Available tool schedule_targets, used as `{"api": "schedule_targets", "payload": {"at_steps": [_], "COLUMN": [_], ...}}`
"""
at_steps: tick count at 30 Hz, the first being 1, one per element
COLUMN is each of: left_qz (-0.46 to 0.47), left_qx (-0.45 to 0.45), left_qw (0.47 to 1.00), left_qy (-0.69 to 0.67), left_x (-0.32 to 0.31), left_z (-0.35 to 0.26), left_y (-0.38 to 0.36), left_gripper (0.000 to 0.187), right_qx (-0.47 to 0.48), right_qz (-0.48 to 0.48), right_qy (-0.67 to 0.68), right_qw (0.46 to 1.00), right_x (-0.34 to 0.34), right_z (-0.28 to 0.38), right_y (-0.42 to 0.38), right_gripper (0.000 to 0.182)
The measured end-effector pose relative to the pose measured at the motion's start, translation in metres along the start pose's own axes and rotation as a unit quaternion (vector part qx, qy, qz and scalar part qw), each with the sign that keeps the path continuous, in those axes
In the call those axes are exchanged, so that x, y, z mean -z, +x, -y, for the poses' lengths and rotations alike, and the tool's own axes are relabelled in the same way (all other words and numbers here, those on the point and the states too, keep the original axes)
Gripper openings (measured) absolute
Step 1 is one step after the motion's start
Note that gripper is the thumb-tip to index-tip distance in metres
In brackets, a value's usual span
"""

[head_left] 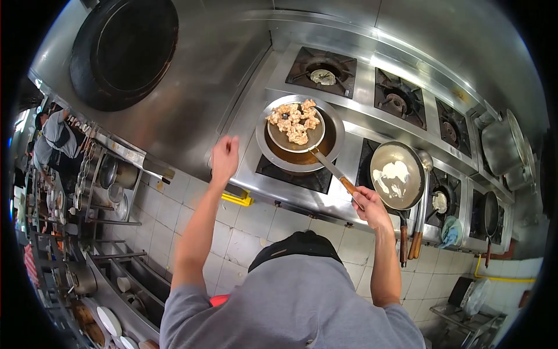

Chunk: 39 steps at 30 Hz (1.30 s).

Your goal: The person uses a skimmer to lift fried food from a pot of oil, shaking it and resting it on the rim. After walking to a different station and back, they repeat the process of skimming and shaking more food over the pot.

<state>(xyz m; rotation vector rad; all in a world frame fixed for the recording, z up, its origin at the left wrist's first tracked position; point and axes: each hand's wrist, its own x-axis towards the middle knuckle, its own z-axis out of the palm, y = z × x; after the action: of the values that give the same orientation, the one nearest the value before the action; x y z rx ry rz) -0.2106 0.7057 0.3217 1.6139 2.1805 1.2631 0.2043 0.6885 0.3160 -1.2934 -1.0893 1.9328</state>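
Note:
My right hand (371,207) is closed round the wooden handle of a strainer (282,138). Browned, lumpy fried pieces (297,123) lie in the strainer, which is over a wide metal bowl (333,148) with brown liquid in it. The bowl stands on the front left burner. To the left of the bowl, my left hand (225,157) is raised above the counter's edge with its fingers curled together; whether it holds anything small does not show. A pan (388,160) with a white substance in it sits right of the bowl.
A large black pan (125,52) lies at the upper left. Burners (401,99) run along the back. Ladles (426,168) with wooden handles lie beside the white-filled pan, near a blue-green cloth (451,231). A person (55,139) is at the far left, beyond racks of pots.

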Motion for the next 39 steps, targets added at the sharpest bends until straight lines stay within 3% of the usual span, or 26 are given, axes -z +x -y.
{"api": "schedule_targets", "payload": {"at_steps": [2, 6, 8, 10, 12, 14, 17, 20, 21, 24, 27, 30, 33, 36, 39], "left_qz": [-0.004, 0.051, 0.183, 0.232, 0.171, 0.318, 0.435, 0.537, 0.527, 0.440, 0.358, 0.418, 0.375, 0.356, 0.436], "left_qx": [0.004, 0.039, 0.093, 0.107, -0.011, 0.284, 0.371, 0.264, 0.181, 0.098, 0.385, 0.337, 0.218, 0.306, 0.368], "left_qw": [0.998, 0.998, 0.971, 0.955, 0.984, 0.904, 0.819, 0.801, 0.827, 0.882, 0.850, 0.844, 0.895, 0.881, 0.821], "left_qy": [-0.070, -0.004, 0.121, 0.154, 0.038, -0.044, -0.044, -0.026, 0.073, 0.137, -0.037, -0.001, 0.109, 0.049, 0.031], "left_x": [-0.002, -0.013, -0.025, -0.046, -0.055, -0.056, -0.005, 0.011, 0.020, 0.023, 0.037, 0.041, 0.043, 0.053, 0.052], "left_z": [0.028, 0.092, 0.133, 0.184, 0.226, 0.263, 0.236, 0.263, 0.247, 0.277, 0.264, 0.287, 0.301, 0.301, 0.320], "left_y": [-0.041, -0.150, -0.218, -0.301, -0.386, -0.434, -0.417, -0.424, -0.416, -0.437, -0.447, -0.472, -0.492, -0.500, -0.501], "left_gripper": [0.024, 0.018, 0.017, 0.022, 0.027, 0.032, 0.030, 0.023, 0.021, 0.020, 0.018, 0.016, 0.015, 0.020, 0.020], "right_qx": [-0.004, 0.015, 0.025, 0.035, 0.042, 0.048, 0.066, 0.078, 0.081, 0.088, 0.093, 0.094, 0.096, 0.104, 0.111], "right_qz": [0.003, -0.010, -0.019, -0.029, -0.038, -0.045, -0.059, -0.063, -0.067, -0.078, -0.084, -0.093, -0.106, -0.114, -0.119], "right_qy": [0.005, 0.004, 0.005, -0.004, -0.006, -0.001, -0.002, -0.001, -0.001, -0.002, 0.005, 0.010, 0.017, 0.026, 0.036], "right_qw": [1.000, 1.000, 1.000, 0.999, 0.998, 0.998, 0.996, 0.995, 0.994, 0.993, 0.992, 0.991, 0.990, 0.988, 0.986], "right_x": [-0.006, -0.015, -0.020, -0.026, -0.032, -0.040, -0.055, -0.063, -0.067, -0.077, -0.084, -0.090, -0.095, -0.097, -0.101], "right_z": [-0.002, -0.010, -0.016, -0.021, -0.027, -0.033, -0.041, -0.049, -0.050, -0.052, -0.055, -0.056, -0.059, -0.062, -0.062], "right_y": [-0.003, -0.006, -0.007, -0.009, -0.012, -0.014, -0.017, -0.017, -0.018, -0.021, -0.026, -0.029, -0.032, -0.034, -0.037], "right_gripper": [0.011, 0.012, 0.012, 0.013, 0.014, 0.015, 0.016, 0.018, 0.018, 0.019, 0.020, 0.020, 0.019, 0.018, 0.018]}}
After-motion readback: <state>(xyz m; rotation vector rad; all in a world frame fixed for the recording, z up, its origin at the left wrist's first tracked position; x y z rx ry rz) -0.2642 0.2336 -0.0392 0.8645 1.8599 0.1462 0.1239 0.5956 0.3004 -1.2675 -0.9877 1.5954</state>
